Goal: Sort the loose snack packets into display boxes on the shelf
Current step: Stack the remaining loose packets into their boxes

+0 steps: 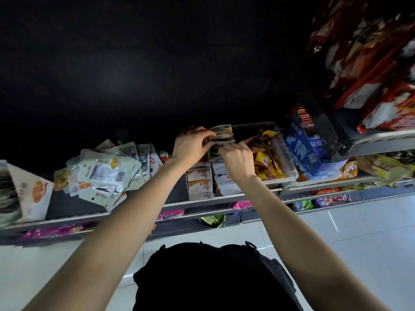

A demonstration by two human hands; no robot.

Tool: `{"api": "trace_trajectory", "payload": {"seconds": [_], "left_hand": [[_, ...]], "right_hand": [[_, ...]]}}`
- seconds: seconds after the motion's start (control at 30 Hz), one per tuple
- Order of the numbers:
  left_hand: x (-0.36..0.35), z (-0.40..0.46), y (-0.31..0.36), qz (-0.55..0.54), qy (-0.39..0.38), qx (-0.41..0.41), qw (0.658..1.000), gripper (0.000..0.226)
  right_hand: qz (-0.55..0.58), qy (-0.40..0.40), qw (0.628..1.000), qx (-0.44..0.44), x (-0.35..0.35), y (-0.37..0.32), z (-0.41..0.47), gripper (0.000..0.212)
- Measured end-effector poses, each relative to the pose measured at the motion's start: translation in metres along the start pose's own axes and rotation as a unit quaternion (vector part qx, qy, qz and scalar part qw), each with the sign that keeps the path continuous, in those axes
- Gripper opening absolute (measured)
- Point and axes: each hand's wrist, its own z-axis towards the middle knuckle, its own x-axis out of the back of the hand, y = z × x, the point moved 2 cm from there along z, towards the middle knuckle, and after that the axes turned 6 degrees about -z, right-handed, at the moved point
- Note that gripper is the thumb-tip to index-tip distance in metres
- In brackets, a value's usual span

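Observation:
Both my hands reach over a shelf (139, 208) at a small stack of white snack packets (222, 132) held upright at the back of a display box (207, 184). My left hand (192, 145) grips the stack from the left, fingers curled over its top. From the right, my right hand (237, 159) pinches the packets' near edge. The box holds two rows of standing white and orange packets. A loose pile of pale green and white packets (105, 173) lies on the shelf to the left.
A clear bin (289, 169) of yellow and orange packets stands right of the box, then a blue carton (307, 151). Red bags (370, 63) hang at top right. A white bag (31, 194) stands at far left. Lower shelves hold purple and green packets above a white tiled floor.

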Motion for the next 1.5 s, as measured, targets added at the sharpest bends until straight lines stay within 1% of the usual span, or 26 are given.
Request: {"api": "trace_trajectory", "payload": {"seconds": [0.07, 0.17, 0.23, 0.27, 0.33, 0.4, 0.47, 0.53, 0.63, 0.7, 0.8, 0.87, 0.97, 1.03, 1.07, 1.13, 1.2, 1.23, 1.27, 1.3, 1.33, 1.37, 1.4, 1.43, 1.47, 1.5], "left_hand": [[0.011, -0.015, -0.001, -0.011, 0.021, -0.01, 1.0, 0.031], [0.031, -0.053, -0.017, -0.061, 0.084, 0.011, 0.995, 0.03], [0.042, -0.089, -0.038, -0.08, 0.136, 0.03, 0.987, 0.027], [0.047, -0.109, -0.05, -0.085, 0.156, 0.041, 0.983, 0.026], [0.054, -0.147, -0.08, -0.084, 0.176, 0.082, 0.977, 0.025], [0.06, -0.181, -0.113, -0.074, 0.168, 0.149, 0.972, 0.025], [0.064, -0.206, -0.149, -0.062, 0.116, 0.238, 0.962, 0.033], [0.063, -0.224, -0.184, -0.033, 0.034, 0.306, 0.951, 0.049], [0.06, -0.237, -0.224, 0.003, -0.041, 0.342, 0.939, 0.064], [0.056, -0.24, -0.24, 0.007, -0.061, 0.352, 0.934, 0.062], [0.056, -0.243, -0.252, 0.051, -0.067, 0.314, 0.946, 0.054], [0.058, -0.246, -0.256, 0.049, -0.066, 0.303, 0.95, 0.051], [0.064, -0.244, -0.262, 0.014, -0.069, 0.319, 0.945, 0.045], [0.069, -0.242, -0.262, -0.054, -0.063, 0.35, 0.933, 0.042], [0.073, -0.241, -0.261, -0.099, -0.045, 0.369, 0.923, 0.04], [0.081, -0.24, -0.254, -0.202, 0.021, 0.409, 0.89, 0.036], [0.091, -0.24, -0.241, -0.308, 0.085, 0.438, 0.84, 0.035], [0.096, -0.24, -0.234, -0.358, 0.101, 0.449, 0.812, 0.036], [0.101, -0.241, -0.227, -0.409, 0.107, 0.456, 0.783, 0.037], [0.107, -0.242, -0.218, -0.461, 0.105, 0.457, 0.754, 0.039], [0.112, -0.242, -0.211, -0.507, 0.092, 0.449, 0.73, 0.041], [0.118, -0.243, -0.203, -0.545, 0.074, 0.434, 0.713, 0.042], [0.125, -0.244, -0.195, -0.568, 0.058, 0.419, 0.706, 0.04], [0.131, -0.245, -0.188, -0.575, 0.051, 0.402, 0.711, 0.036], [0.137, -0.247, -0.183, -0.569, 0.056, 0.379, 0.728, 0.032], [0.142, -0.25, -0.179, -0.551, 0.067, 0.352, 0.753, 0.03]], "right_hand": [[0.017, 0.036, 0.999, -0.026, 0.003, 0.0, -0.012, 0.024], [0.097, 0.152, 0.981, -0.064, 0.024, -0.008, -0.036, 0.022], [0.16, 0.182, 0.969, -0.054, 0.044, -0.031, -0.045, 0.022], [0.192, 0.176, 0.965, -0.037, 0.05, -0.048, -0.045, 0.023], [0.266, 0.12, 0.956, -0.001, 0.049, -0.087, -0.041, 0.026], [0.324, 0.037, 0.945, 0.02, 0.035, -0.128, -0.032, 0.027], [0.332, -0.039, 0.942, 0.035, 0.016, -0.166, -0.018, 0.029], [0.305, -0.11, 0.944, 0.053, -0.003, -0.202, -0.001, 0.034], [0.262, -0.163, 0.948, 0.078, -0.026, -0.249, 0.034, 0.04], [0.213, -0.197, 0.952, 0.1, -0.042, -0.277, 0.057, 0.05], [0.123, -0.28, 0.945, 0.116, -0.06, -0.304, 0.071, 0.073], [0.053, -0.26, 0.959, 0.104, -0.063, -0.311, 0.068, 0.075], [-0.03, -0.205, 0.972, 0.113, -0.064, -0.316, 0.051, 0.057], [-0.056, -0.196, 0.972, 0.121, -0.057, -0.317, 0.04, 0.049], [-0.044, -0.176, 0.976, 0.122, -0.052, -0.315, 0.036, 0.044], [0.017, -0.095, 0.991, 0.095, -0.034, -0.308, 0.034, 0.037], [0.141, -0.026, 0.99, -0.004, -0.01, -0.298, 0.033, 0.038], [0.23, -0.017, 0.971, -0.06, 0.0, -0.293, 0.032, 0.035], [0.332, -0.028, 0.936, -0.118, 0.009, -0.289, 0.029, 0.033], [0.44, -0.051, 0.881, -0.167, 0.021, -0.285, 0.026, 0.032], [0.533, -0.069, 0.817, -0.209, 0.033, -0.283, 0.022, 0.033], [0.601, -0.081, 0.758, -0.239, 0.043, -0.282, 0.017, 0.036], [0.646, -0.096, 0.713, -0.254, 0.051, -0.281, 0.013, 0.038], [0.674, -0.115, 0.681, -0.262, 0.057, -0.282, 0.008, 0.039], [0.685, -0.13, 0.666, -0.266, 0.061, -0.281, 0.004, 0.038], [0.685, -0.138, 0.664, -0.266, 0.065, -0.28, 0.002, 0.034]]}}
